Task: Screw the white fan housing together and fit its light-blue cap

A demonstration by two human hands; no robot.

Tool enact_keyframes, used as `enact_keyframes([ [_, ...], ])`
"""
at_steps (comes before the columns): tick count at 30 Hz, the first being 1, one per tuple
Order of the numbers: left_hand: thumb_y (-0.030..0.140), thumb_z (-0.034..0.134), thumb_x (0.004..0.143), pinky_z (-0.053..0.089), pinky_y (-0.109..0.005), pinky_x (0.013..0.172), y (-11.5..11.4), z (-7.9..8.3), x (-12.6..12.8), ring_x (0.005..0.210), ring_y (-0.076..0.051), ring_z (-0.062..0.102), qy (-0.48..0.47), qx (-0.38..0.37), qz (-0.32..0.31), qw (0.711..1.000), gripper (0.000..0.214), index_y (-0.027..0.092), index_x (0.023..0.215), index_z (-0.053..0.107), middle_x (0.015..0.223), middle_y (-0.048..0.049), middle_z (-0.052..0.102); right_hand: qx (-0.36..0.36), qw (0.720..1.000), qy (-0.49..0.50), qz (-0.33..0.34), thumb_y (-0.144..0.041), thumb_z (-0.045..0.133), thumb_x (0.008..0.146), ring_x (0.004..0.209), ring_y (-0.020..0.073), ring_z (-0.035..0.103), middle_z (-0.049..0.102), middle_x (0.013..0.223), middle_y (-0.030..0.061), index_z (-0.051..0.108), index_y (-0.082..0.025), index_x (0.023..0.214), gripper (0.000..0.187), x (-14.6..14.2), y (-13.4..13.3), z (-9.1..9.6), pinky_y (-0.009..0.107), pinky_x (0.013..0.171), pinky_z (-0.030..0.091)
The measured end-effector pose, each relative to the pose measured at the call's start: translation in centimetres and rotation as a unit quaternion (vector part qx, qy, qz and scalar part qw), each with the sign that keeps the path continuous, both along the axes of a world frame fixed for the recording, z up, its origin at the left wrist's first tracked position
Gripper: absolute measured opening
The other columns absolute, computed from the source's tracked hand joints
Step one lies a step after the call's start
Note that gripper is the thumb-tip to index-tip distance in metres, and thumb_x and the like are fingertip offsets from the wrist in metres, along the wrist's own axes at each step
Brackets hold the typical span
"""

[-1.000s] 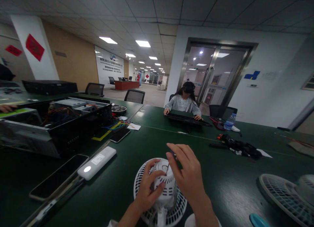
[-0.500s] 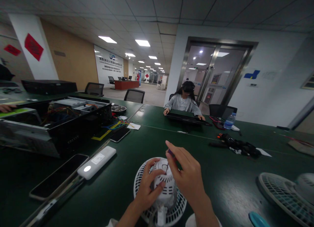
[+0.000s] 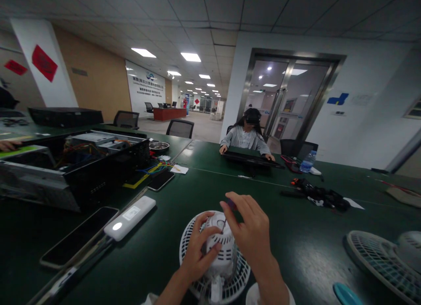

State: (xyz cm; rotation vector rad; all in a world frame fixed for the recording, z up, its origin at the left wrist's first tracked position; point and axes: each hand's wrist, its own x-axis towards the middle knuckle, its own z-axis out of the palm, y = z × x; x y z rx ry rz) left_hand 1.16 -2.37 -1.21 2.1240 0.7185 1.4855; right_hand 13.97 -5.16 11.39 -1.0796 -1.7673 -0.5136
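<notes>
White plastic fan [image 3: 226,265] lies at the lower centre of the frame, its vented housing [image 3: 226,248] on, my left grip [image 3: 200,249] clamped around that, my right grip [image 3: 251,224] pinching a thin purple-handled screwdriver [image 3: 231,203], work I judge unfinished.

Ungloved hands [image 3: 251,226], bare forearms [image 3: 271,276], whitish sleeve [image 3: 151,299]
</notes>
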Motion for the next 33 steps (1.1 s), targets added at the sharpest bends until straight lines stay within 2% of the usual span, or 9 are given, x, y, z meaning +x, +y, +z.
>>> enact_keyframes([
  [2,0.030,0.049,0.084,0.036,-0.044,0.095,0.00,0.01,-0.01,0.117,-0.028,0.041,0.001,0.000,-0.002,1.000,0.020,0.024,0.102,0.057,0.129,-0.0091,0.039,-0.002,1.000,-0.003,0.003,-0.019,0.050,0.086,0.075,0.0171,0.060,0.066,0.080,0.0067,0.060,-0.015,0.094,0.014,0.07,0.03,0.03,0.030,0.066,0.050],
  [5,0.030,0.048,0.084,0.035,-0.045,0.095,0.02,0.04,-0.04,0.118,-0.028,0.040,0.000,0.000,-0.007,1.000,0.021,0.024,0.103,0.056,0.129,-0.0090,0.039,-0.014,0.999,-0.009,0.028,-0.012,0.046,0.085,0.082,0.0165,0.060,0.067,0.090,0.0083,0.056,-0.013,0.106,0.023,0.15,0.01,0.04,0.031,0.072,0.050],
  [9,0.030,0.048,0.084,0.035,-0.045,0.096,0.02,0.08,-0.09,0.117,-0.028,0.040,0.002,-0.004,-0.008,1.000,0.021,0.024,0.103,0.057,0.128,-0.0089,0.039,0.005,1.000,-0.005,0.019,-0.014,0.050,0.084,0.069,0.0151,0.058,0.065,0.078,0.0063,0.056,-0.012,0.106,0.023,0.00,0.20,-0.08,0.029,0.063,0.049],
  [13,0.029,0.049,0.084,0.035,-0.045,0.096,0.03,0.06,-0.14,0.117,-0.028,0.039,0.007,-0.004,-0.008,1.000,0.021,0.024,0.103,0.056,0.128,-0.0091,0.038,-0.002,1.000,-0.009,-0.003,-0.017,0.050,0.085,0.069,0.0161,0.055,0.062,0.075,0.0059,0.061,-0.014,0.098,0.017,-0.04,0.19,0.04,0.031,0.062,0.048],
  [18,0.027,0.049,0.084,0.033,-0.045,0.096,0.10,-0.04,-0.15,0.118,-0.027,0.038,0.003,0.001,-0.012,1.000,0.022,0.026,0.105,0.054,0.129,-0.0078,0.037,-0.043,0.998,0.018,0.050,-0.013,0.042,0.086,0.091,0.0163,0.059,0.065,0.098,0.0075,0.057,-0.018,0.112,0.030,0.38,-0.34,0.28,0.032,0.076,0.051],
  [20,0.027,0.049,0.084,0.033,-0.044,0.096,0.09,-0.07,-0.14,0.118,-0.027,0.038,-0.001,0.000,-0.016,1.000,0.023,0.027,0.106,0.054,0.129,-0.0071,0.036,-0.043,0.997,0.022,0.059,-0.013,0.043,0.086,0.088,0.0151,0.060,0.066,0.096,0.0059,0.057,-0.019,0.112,0.030,0.46,-0.32,0.22,0.030,0.075,0.051],
  [23,0.027,0.050,0.084,0.033,-0.043,0.096,0.01,-0.06,-0.11,0.118,-0.027,0.038,-0.003,-0.007,-0.019,1.000,0.022,0.027,0.105,0.054,0.129,-0.0066,0.036,-0.023,0.999,0.029,0.031,-0.018,0.048,0.086,0.076,0.0155,0.061,0.067,0.085,0.0054,0.060,-0.018,0.106,0.024,0.45,-0.06,0.08,0.030,0.068,0.052],
  [28,0.027,0.049,0.084,0.033,-0.043,0.096,0.10,-0.04,-0.04,0.117,-0.027,0.039,-0.010,-0.002,-0.018,1.000,0.022,0.026,0.105,0.054,0.129,-0.0071,0.036,-0.058,0.996,0.021,0.063,-0.013,0.043,0.086,0.082,0.0146,0.060,0.066,0.092,0.0061,0.050,-0.017,0.121,0.036,0.56,0.13,0.01,0.028,0.070,0.051],
  [33,0.027,0.049,0.084,0.034,-0.043,0.095,0.29,-0.20,-0.06,0.116,-0.027,0.040,-0.008,0.013,-0.009,1.000,0.022,0.027,0.106,0.054,0.128,-0.0068,0.037,-0.048,0.999,0.006,0.022,-0.022,0.049,0.085,0.070,0.0161,0.056,0.063,0.079,0.0060,0.060,-0.015,0.103,0.022,0.55,0.00,-0.02,0.030,0.062,0.049],
])
